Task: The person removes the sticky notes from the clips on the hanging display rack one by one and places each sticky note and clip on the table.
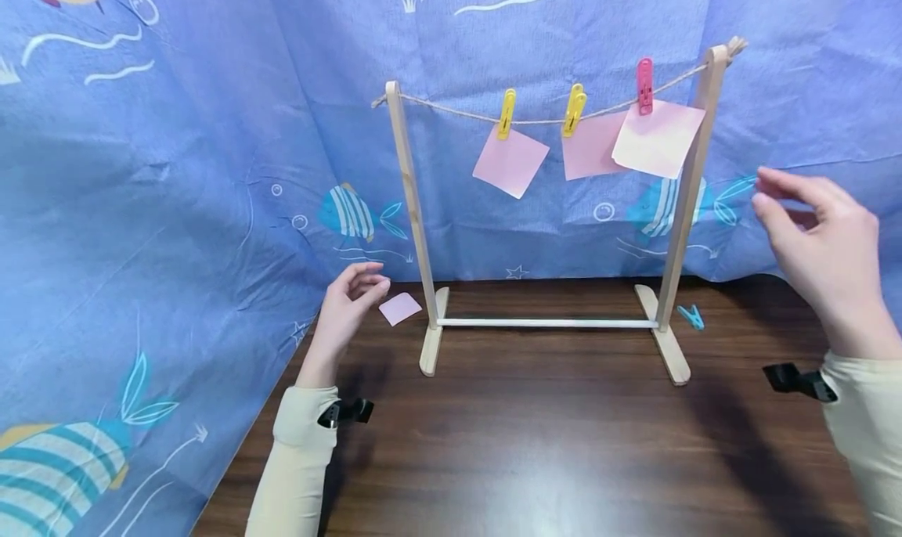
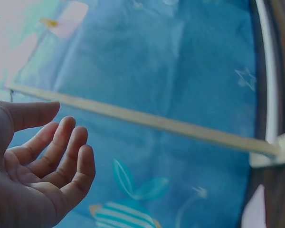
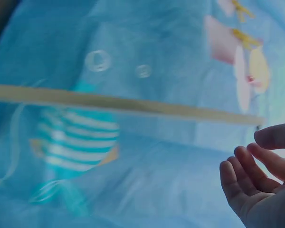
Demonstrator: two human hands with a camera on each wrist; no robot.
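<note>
Beside the left post of a wooden rack (image 1: 410, 185), my left hand (image 1: 350, 306) hovers with loosely bent fingers and nothing in them. A small pink paper (image 1: 399, 308) lies on the table just right of it. My right hand (image 1: 828, 239) is raised to the right of the rack, thumb and fingers apart, holding nothing. Along the rack's string (image 1: 451, 112), a yellow clothespin (image 1: 506, 114) holds one pink paper (image 1: 512, 163). A second yellow clothespin (image 1: 574, 111) holds another pink paper (image 1: 592, 149), partly covered by a paler paper (image 1: 658, 139) under a pink clothespin (image 1: 644, 87).
A blue clothespin (image 1: 691, 316) lies on the dark wooden table (image 1: 543, 427) near the rack's right foot (image 1: 665, 341). A white bar (image 1: 550, 323) joins the two feet low down. Behind stands a blue fish-patterned cloth (image 1: 451, 232), also covering the left side.
</note>
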